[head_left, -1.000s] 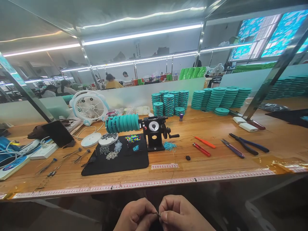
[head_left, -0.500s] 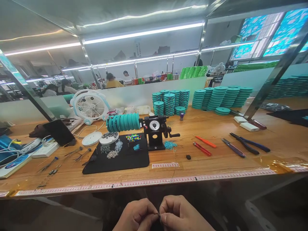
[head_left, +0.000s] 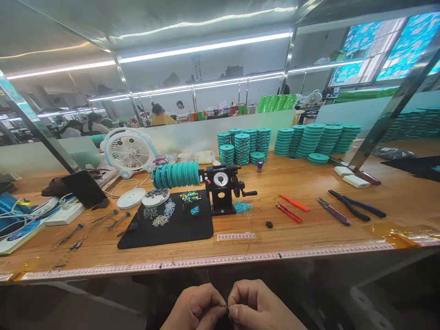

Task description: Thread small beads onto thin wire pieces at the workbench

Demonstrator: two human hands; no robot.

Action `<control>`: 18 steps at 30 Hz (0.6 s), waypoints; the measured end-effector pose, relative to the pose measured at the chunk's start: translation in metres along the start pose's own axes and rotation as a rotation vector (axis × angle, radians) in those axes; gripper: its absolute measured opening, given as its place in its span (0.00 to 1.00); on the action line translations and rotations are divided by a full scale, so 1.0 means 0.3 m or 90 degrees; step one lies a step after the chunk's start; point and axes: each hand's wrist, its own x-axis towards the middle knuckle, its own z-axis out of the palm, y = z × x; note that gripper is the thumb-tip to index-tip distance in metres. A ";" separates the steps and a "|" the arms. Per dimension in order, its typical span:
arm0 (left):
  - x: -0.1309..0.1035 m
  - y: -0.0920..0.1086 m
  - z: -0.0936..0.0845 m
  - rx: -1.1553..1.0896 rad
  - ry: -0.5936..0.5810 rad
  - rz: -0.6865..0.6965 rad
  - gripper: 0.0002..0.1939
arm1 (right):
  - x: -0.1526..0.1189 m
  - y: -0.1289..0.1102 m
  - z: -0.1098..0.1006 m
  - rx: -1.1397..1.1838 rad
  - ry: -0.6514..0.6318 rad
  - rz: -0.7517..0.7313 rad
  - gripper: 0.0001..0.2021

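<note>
Below the table's front edge, my left hand [head_left: 201, 306] and my right hand [head_left: 256, 303] meet fingertip to fingertip. Both pinch something tiny and dark between thumb and forefinger, too small to make out. Beyond them on the table is a black mat [head_left: 182, 227] with small piles of silvery parts [head_left: 161, 221], coloured beads [head_left: 190, 197] and short blue pieces [head_left: 195, 210]. Behind the mat stands a black hand-cranked winder [head_left: 222, 188] with a dial, and a row of teal spools [head_left: 177, 174] sits on its shaft.
A measuring tape [head_left: 202, 262] runs along the table's front edge. To the right lie pliers [head_left: 355, 205], a cutter-like tool [head_left: 332, 211], a red tool [head_left: 288, 212] and an orange one [head_left: 294, 201]. Stacked teal spools [head_left: 309, 140] stand at the back. A fan [head_left: 129, 150] and a phone [head_left: 85, 189] are left.
</note>
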 end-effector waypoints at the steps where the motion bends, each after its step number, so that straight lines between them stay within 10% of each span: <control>1: 0.001 0.000 0.000 0.000 -0.003 -0.004 0.09 | 0.000 0.001 0.000 -0.004 -0.002 -0.003 0.05; 18: 0.005 -0.014 0.003 -0.130 -0.030 -0.075 0.19 | 0.007 0.014 -0.002 -0.004 0.010 -0.022 0.07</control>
